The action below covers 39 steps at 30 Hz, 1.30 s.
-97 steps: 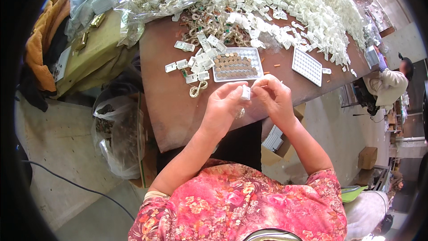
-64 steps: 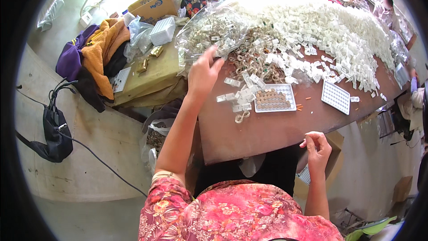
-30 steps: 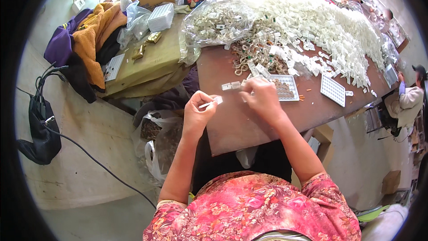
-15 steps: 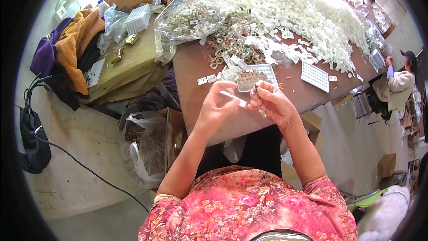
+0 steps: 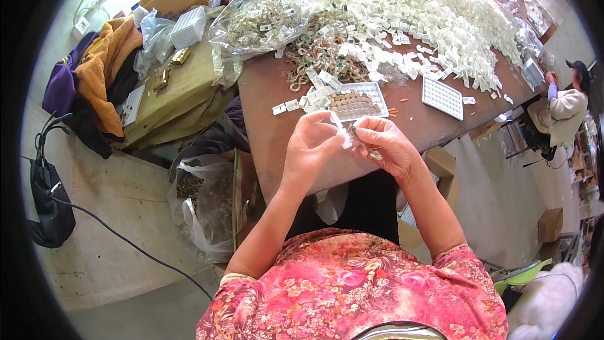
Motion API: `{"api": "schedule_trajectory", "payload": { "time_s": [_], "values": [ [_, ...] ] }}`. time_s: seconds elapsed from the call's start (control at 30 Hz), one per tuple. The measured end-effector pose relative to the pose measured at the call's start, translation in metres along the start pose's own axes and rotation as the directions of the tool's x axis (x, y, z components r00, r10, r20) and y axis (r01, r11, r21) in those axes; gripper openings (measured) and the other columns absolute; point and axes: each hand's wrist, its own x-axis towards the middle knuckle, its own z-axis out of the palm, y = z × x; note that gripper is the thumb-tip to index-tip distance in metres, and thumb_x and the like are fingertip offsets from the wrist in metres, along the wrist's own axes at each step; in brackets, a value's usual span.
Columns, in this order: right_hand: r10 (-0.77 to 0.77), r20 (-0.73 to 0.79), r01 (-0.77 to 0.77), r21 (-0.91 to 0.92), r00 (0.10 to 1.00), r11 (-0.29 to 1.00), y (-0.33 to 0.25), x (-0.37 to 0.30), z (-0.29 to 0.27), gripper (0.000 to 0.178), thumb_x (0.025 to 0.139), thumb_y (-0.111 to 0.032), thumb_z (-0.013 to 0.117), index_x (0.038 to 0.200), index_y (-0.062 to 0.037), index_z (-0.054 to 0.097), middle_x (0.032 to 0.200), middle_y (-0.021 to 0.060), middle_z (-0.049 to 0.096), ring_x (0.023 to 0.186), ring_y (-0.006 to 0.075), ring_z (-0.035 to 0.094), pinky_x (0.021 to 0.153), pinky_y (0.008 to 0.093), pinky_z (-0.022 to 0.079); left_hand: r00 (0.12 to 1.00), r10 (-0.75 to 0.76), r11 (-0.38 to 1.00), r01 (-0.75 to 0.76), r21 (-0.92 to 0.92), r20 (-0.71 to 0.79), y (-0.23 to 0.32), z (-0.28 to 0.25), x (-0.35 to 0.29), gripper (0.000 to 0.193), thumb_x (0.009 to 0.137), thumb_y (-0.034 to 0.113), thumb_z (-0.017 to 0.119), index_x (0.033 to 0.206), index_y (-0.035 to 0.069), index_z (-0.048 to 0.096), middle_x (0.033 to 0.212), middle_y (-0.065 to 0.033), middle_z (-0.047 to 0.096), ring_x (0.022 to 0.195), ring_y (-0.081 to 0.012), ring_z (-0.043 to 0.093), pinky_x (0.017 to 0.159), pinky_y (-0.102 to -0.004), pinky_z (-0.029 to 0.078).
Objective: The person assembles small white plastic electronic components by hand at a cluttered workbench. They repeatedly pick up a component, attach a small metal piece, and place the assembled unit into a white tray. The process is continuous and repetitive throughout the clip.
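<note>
Over the near edge of the table, my left hand (image 5: 307, 151) pinches a small white plastic piece (image 5: 336, 119) between thumb and fingers. Close beside it, my right hand (image 5: 391, 146) is closed on a small strand (image 5: 375, 155) whose end hangs below the fingers; its kind is too small to tell. Just beyond both hands lies a white tray (image 5: 382, 96) with several round tan pieces in it. Loose white plastic pieces (image 5: 291, 105) lie to the tray's left, and a heap of beige strands (image 5: 321, 50) sits behind it.
A large mound of white plastic pieces (image 5: 402, 9) covers the far table (image 5: 270, 132). A second white tray (image 5: 442, 97) lies to the right, a clear plastic bag (image 5: 261, 22) to the far left. Cartons and a bag (image 5: 211, 214) stand below. Another person (image 5: 563, 110) sits at right.
The white piece in my left hand has turned from lying flat to more upright. My hands have come closer together, and the whole view has shifted slightly.
</note>
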Motion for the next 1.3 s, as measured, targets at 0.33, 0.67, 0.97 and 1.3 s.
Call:
{"api": "schedule_trajectory", "payload": {
  "time_s": [0.33, 0.67, 0.97, 1.3],
  "values": [
    [-0.110, -0.081, 0.096, -0.152, 0.991, 0.984, 0.008, -0.008, 0.012, 0.014, 0.087, -0.015, 0.070, 0.091, -0.0026, 0.066, 0.082, 0.0021, 0.064, 0.067, 0.0092, 0.060, 0.063, 0.0215, 0.046, 0.997, 0.057, 0.998, -0.058, -0.019, -0.053, -0.005, 0.006, -0.007, 0.027, 0.085, 0.001, 0.069, 0.108, 0.003, 0.055, 0.100, -0.0033, 0.062, 0.091, -0.0092, 0.061, 0.082, -0.0230, 0.048],
    [-0.173, -0.093, 0.099, -0.523, 0.981, 0.846, -0.009, -0.027, 0.031, 0.011, 0.088, -0.009, 0.067, 0.089, 0.0012, 0.066, 0.076, 0.0003, 0.065, 0.068, 0.0059, 0.060, 0.062, 0.0200, 0.047, 0.999, -0.030, 1.000, 0.030, 0.006, -0.016, -0.008, 0.005, -0.011, 0.020, 0.086, 0.000, 0.068, 0.104, 0.003, 0.059, 0.099, -0.0021, 0.062, 0.090, -0.0070, 0.059, 0.081, -0.0214, 0.048],
    [0.123, 0.107, -0.121, -0.020, 0.987, 0.992, 0.004, -0.030, 0.021, 0.021, 0.080, -0.014, 0.075, 0.082, -0.0065, 0.055, 0.082, 0.0029, 0.056, 0.074, 0.0100, 0.059, 0.073, 0.0298, 0.055, 0.929, 0.100, 0.927, 0.043, -0.372, 0.356, -0.004, 0.005, -0.018, 0.017, 0.084, -0.004, 0.068, 0.096, 0.001, 0.058, 0.101, -0.0061, 0.062, 0.093, -0.0118, 0.061, 0.083, -0.0248, 0.051],
    [-0.138, -0.148, 0.032, -0.560, 0.979, 0.828, 0.007, -0.041, 0.023, 0.019, 0.089, -0.018, 0.067, 0.094, -0.0006, 0.062, 0.084, 0.0005, 0.062, 0.078, 0.0053, 0.056, 0.074, 0.0231, 0.049, 0.979, 0.114, 0.988, -0.094, 0.119, -0.169, -0.008, 0.020, -0.027, 0.014, 0.084, -0.003, 0.069, 0.094, 0.001, 0.060, 0.091, -0.0040, 0.068, 0.084, -0.0085, 0.064, 0.076, -0.0213, 0.052]
  ]
}}
